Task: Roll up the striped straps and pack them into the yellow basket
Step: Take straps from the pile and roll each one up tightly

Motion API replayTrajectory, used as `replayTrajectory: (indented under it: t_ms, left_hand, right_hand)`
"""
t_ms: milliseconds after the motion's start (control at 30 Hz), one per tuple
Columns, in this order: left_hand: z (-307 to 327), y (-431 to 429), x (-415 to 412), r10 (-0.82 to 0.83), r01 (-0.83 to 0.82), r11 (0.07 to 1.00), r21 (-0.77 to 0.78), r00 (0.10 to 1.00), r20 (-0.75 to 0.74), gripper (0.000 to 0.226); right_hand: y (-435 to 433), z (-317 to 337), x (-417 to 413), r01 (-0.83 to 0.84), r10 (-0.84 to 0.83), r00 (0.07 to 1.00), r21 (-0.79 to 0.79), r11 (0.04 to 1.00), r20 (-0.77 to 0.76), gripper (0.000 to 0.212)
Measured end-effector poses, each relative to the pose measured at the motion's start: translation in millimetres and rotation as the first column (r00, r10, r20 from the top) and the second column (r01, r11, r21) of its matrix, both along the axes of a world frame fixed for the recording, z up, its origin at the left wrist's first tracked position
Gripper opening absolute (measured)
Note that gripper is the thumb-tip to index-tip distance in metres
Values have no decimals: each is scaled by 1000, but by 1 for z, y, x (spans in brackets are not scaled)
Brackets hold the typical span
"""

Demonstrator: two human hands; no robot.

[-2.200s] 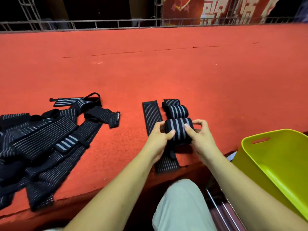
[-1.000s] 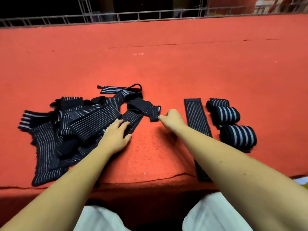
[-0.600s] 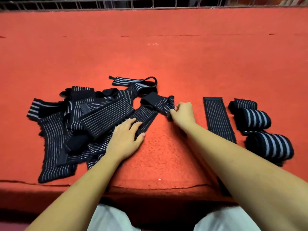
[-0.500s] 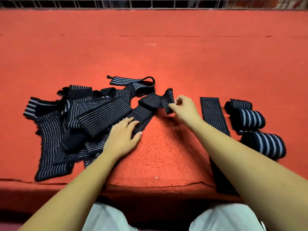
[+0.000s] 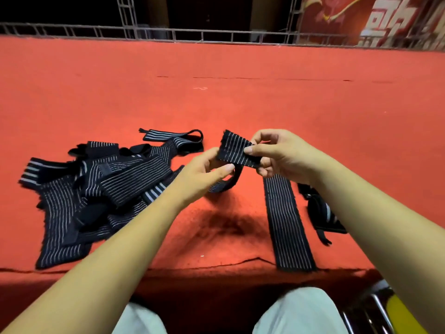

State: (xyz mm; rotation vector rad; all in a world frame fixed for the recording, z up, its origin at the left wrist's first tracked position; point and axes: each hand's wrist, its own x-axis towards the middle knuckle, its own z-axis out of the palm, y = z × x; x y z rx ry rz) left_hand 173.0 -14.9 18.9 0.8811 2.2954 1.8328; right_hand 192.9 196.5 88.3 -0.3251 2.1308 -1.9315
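You had the strap (image 5: 237,151) up off the tabletop (image 5: 240,97), its striped end pinched between the thumb and fingers of your right hand (image 5: 277,153). Your left hand (image 5: 202,172) curled round it just below, at 7 o'clock from the pinch. The rest of the strap drooped in a loop under your left hand and trailed back toward the pile (image 5: 103,189).

Half a second before, your left hand lay flat on that pile while your right hand alone pinched this end at the pile's edge. By now both hands had closed on the strap and raised it clear. I read that as the start of the next roll: the end was freed and ready to be turned in on itself.

The pile lay at 8 o'clock from the strap, loose and tangled, so plenty remained to do. A flat strap (image 5: 284,220) ran toward you at 5 o'clock. The rolls (image 5: 320,213) sat at 4 o'clock, mostly hidden behind your right forearm and not yet packed. Only a yellow sliver of the basket (image 5: 397,314) showed, low at 5 o'clock, well apart from your hands.
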Motion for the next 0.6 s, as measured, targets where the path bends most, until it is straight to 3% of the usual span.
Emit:
replayTrajectory:
  t_ms: [167, 333, 467, 600]
  left_hand:
    - [18, 4, 4, 19, -24, 981, 194, 999, 31, 57]
    - [26, 6, 16, -31, -5, 969, 248, 990, 141, 21]
    - [30, 16, 25, 47, -147, 931, 333, 956, 291, 15]
    - [28, 20, 29, 62, -158, 952, 264, 939, 338, 17]
  right_hand:
    - [7, 8, 12, -46, 52, 997, -113, 993, 55, 11]
    - [10, 8, 19, 77, -65, 993, -112, 991, 103, 18]
    - [7, 1, 22, 96, -98, 995, -103, 990, -21, 18]
    - [-2, -2, 30, 100, -50, 970, 201, 974, -238, 26]
